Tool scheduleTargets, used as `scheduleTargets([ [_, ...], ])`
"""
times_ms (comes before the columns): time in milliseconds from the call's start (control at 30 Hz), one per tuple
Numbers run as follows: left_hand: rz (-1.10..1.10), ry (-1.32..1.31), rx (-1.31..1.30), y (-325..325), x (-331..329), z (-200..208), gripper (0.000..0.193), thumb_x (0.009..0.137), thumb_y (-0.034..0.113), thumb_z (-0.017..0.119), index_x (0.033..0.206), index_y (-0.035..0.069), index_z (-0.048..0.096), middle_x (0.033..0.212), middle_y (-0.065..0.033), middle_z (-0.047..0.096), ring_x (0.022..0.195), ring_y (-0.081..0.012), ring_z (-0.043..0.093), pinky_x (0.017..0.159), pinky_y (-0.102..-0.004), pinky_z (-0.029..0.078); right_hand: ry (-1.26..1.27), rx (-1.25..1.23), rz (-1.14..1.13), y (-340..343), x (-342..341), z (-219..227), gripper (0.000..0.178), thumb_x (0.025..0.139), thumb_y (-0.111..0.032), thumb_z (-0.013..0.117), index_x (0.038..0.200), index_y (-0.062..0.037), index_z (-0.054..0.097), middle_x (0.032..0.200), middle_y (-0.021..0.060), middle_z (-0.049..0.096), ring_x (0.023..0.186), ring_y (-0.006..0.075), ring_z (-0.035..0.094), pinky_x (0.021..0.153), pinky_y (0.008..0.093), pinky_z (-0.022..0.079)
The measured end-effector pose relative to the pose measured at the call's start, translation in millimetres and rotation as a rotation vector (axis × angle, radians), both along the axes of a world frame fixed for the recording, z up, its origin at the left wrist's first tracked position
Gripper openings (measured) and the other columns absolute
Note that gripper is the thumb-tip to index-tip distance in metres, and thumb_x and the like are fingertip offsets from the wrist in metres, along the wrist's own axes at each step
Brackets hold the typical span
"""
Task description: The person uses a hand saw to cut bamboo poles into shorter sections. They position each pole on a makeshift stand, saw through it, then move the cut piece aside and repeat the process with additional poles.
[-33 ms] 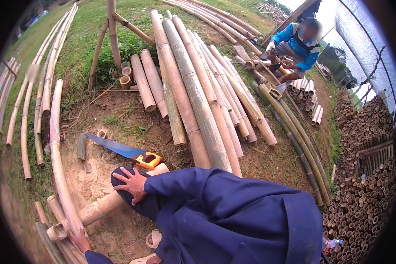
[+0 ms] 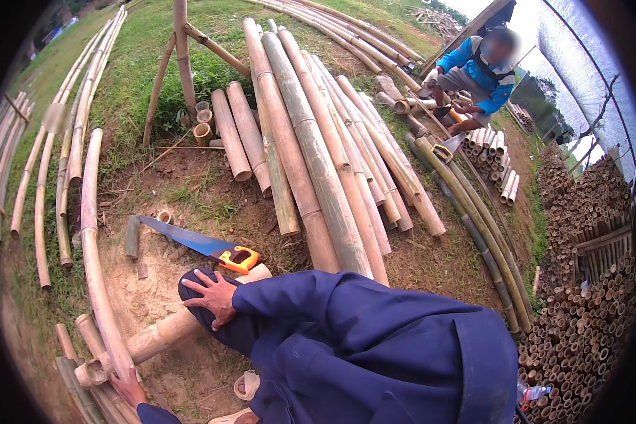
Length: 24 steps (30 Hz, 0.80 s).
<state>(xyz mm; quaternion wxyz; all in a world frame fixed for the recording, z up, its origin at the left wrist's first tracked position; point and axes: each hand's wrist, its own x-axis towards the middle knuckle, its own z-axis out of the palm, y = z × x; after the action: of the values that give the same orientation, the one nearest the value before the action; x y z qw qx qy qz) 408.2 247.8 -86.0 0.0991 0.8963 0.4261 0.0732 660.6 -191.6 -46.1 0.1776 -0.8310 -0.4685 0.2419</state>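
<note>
My left hand [image 2: 128, 389] is at the near end of a long pale bamboo pole [image 2: 92, 233], its fingers closed around it and the thumb up. That pole lies across a thicker bamboo log [image 2: 159, 335], which slants under my bent leg. Fingers spread flat, my right hand [image 2: 214, 298] rests on my knee in dark blue cloth, with nothing in it. Just beyond the knee lies a handsaw [image 2: 198, 242] with an orange and black handle, its blade pointing left on the sawdust-covered ground. A short bamboo piece [image 2: 132, 237] stands beside the blade's tip.
Thick bamboo poles [image 2: 311, 155] are heaped ahead. More long poles [image 2: 71, 148] lie at left. Far right, a person in a blue jacket [image 2: 477, 71] crouches near another saw [image 2: 449, 147] and stacked short pieces [image 2: 491, 148]. A big pile of cut bamboo [image 2: 579, 339] stands at right.
Both my hands stay in place. The person at far right has shifted their hands and head slightly. The view has moved a tiny bit.
</note>
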Motion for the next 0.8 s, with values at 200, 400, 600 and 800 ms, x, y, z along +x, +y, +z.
scheduleTargets([
  [200, 0.086, -0.139, 0.22, 17, -4, 23, 0.076, 0.094, 0.04, 0.073, 0.153, 0.003, 0.043, 0.153, -0.0219, 0.046, 0.141, -0.0387, 0.045, 0.116, -0.0499, 0.037, 0.188, 0.438, -0.15, -42, 27, -25, 0.098, 0.079, -0.04, 0.085, 0.16, -0.0135, 0.036, 0.168, 0.0173, 0.031, 0.157, 0.0416, 0.022, 0.127, 0.0529, 0.024],
  [400, -0.113, -0.517, 0.07, -4, 12, 101, 0.045, 0.099, 0.006, 0.065, 0.143, 0.006, 0.056, 0.131, -0.0155, 0.062, 0.1, -0.0237, 0.068, 0.079, -0.0352, 0.057, -0.001, 0.459, -0.66, -127, 43, -64, 0.047, 0.095, -0.032, 0.071, 0.133, -0.0053, 0.061, 0.125, 0.0162, 0.069, 0.116, 0.0372, 0.066, 0.1, 0.046, 0.052],
  [600, -0.12, -0.348, 0.019, -58, 17, 175, 0.023, 0.104, 0.019, 0.064, 0.122, 0.006, 0.071, 0.082, -0.0077, 0.068, 0.071, -0.0139, 0.064, 0.064, -0.0341, 0.049, 0.012, 0.083, -0.638, -110, 70, -106, 0.047, 0.092, -0.041, 0.072, 0.121, -0.0053, 0.068, 0.123, 0.0185, 0.069, 0.112, 0.0381, 0.067, 0.095, 0.0483, 0.054],
  [800, -0.088, -0.293, 0.036, -115, -24, 233, 0.026, 0.101, 0.017, 0.068, 0.123, 0.003, 0.07, 0.086, -0.0088, 0.069, 0.08, -0.0162, 0.064, 0.075, -0.033, 0.051, -0.041, -0.23, -0.607, -72, 89, -142, 0.059, 0.087, -0.052, 0.073, 0.13, -0.0118, 0.065, 0.13, 0.0145, 0.067, 0.126, 0.0371, 0.061, 0.102, 0.0519, 0.049],
])
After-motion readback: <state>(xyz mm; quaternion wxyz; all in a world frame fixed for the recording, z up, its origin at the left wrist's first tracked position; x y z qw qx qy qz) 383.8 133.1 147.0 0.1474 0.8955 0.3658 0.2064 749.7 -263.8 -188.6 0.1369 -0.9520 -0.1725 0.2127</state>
